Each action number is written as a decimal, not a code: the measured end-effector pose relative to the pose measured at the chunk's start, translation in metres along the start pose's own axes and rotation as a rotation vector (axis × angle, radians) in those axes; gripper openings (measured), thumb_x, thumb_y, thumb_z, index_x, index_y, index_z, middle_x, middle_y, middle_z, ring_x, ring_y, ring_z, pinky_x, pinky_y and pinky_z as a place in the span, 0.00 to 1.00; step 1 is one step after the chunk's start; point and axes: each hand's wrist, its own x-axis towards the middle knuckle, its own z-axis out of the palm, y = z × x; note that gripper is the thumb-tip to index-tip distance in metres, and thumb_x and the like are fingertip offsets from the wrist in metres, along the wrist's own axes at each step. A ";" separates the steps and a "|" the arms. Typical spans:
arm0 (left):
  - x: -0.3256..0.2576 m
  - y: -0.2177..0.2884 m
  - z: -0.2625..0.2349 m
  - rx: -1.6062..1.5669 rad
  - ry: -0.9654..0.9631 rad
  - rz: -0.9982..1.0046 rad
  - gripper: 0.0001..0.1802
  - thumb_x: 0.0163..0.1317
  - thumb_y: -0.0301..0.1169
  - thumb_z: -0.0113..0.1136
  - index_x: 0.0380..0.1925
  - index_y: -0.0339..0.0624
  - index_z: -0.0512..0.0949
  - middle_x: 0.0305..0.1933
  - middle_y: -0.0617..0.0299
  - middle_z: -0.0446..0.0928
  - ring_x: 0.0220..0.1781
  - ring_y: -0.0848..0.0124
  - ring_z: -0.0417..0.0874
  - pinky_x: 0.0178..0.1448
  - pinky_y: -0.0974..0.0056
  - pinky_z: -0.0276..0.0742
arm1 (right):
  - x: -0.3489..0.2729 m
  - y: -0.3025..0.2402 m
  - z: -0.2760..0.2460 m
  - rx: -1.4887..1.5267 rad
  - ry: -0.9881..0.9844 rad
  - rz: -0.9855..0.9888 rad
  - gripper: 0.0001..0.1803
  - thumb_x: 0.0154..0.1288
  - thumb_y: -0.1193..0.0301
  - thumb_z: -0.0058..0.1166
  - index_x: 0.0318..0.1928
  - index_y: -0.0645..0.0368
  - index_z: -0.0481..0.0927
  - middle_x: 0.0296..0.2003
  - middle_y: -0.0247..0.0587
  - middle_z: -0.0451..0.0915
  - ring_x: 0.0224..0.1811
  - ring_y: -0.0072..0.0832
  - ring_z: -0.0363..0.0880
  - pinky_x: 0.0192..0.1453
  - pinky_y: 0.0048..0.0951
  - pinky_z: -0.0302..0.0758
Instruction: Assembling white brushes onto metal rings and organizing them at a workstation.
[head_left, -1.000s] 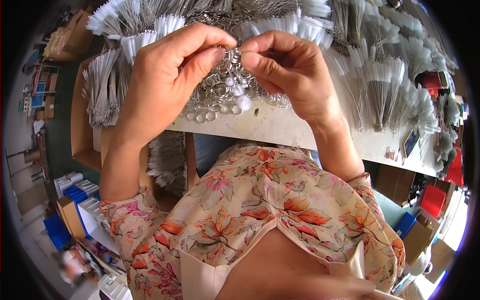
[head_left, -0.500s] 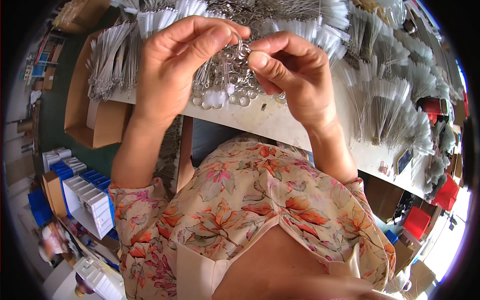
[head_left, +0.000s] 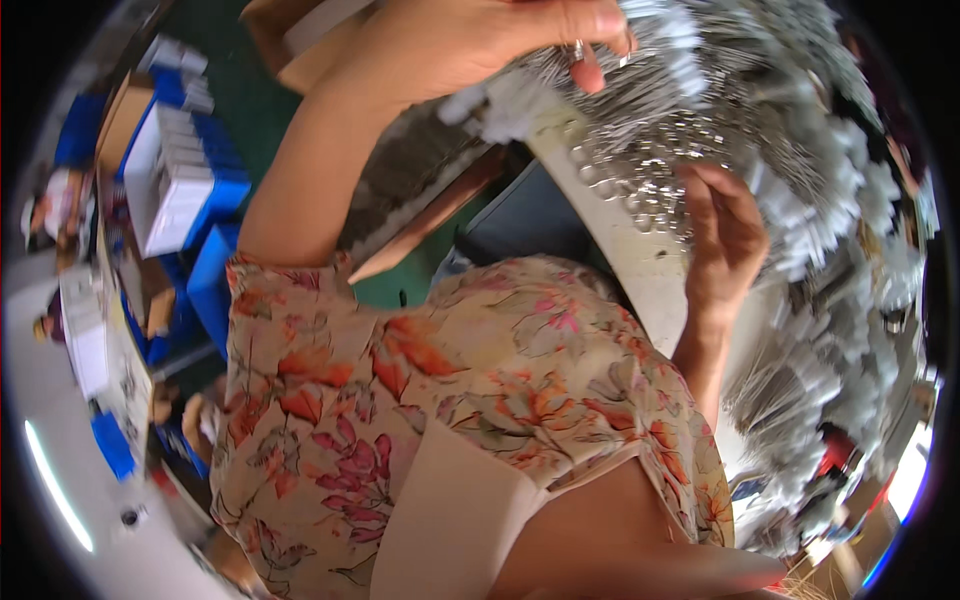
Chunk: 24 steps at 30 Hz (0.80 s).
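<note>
Looking down from the head view, the left hand [head_left: 470, 45] pinched a small metal ring [head_left: 578, 50] above the ring pile [head_left: 650, 170] on the table [head_left: 640, 270]. A second before, both hands met over that pile; now the right hand [head_left: 725, 240] had dropped beside it, fingers loosely open, empty.

My pale desk [head_left: 640, 265] edge curves ahead. Green floor [head_left: 245, 110] to my left, stacked blue-and-white boxes [head_left: 180, 180], open cardboard cartons [head_left: 120, 115]. Bright daylight at lower right.
</note>
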 end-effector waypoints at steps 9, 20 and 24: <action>-0.091 -0.245 0.008 1.196 -0.269 -0.242 0.07 0.48 0.29 0.55 0.26 0.40 0.79 0.26 0.52 0.78 0.31 0.53 0.81 0.35 0.56 0.74 | -0.040 0.052 -0.003 -0.073 -0.166 0.370 0.07 0.57 0.80 0.53 0.38 0.64 0.78 0.34 0.35 0.78 0.39 0.19 0.73 0.47 0.20 0.68; -0.131 -0.309 -0.013 1.207 -0.480 -0.918 0.12 0.53 0.34 0.57 0.32 0.37 0.81 0.31 0.53 0.79 0.36 0.57 0.81 0.40 0.56 0.74 | -0.035 0.059 -0.005 0.008 -0.148 0.450 0.08 0.57 0.80 0.54 0.38 0.65 0.78 0.35 0.36 0.78 0.39 0.20 0.74 0.47 0.20 0.68; -0.060 -0.230 -0.012 0.701 -0.455 -0.735 0.16 0.54 0.38 0.58 0.36 0.37 0.79 0.33 0.56 0.80 0.37 0.64 0.80 0.43 0.62 0.73 | -0.028 0.057 -0.015 0.078 -0.125 0.465 0.07 0.56 0.81 0.54 0.38 0.65 0.78 0.35 0.37 0.79 0.40 0.21 0.74 0.47 0.21 0.69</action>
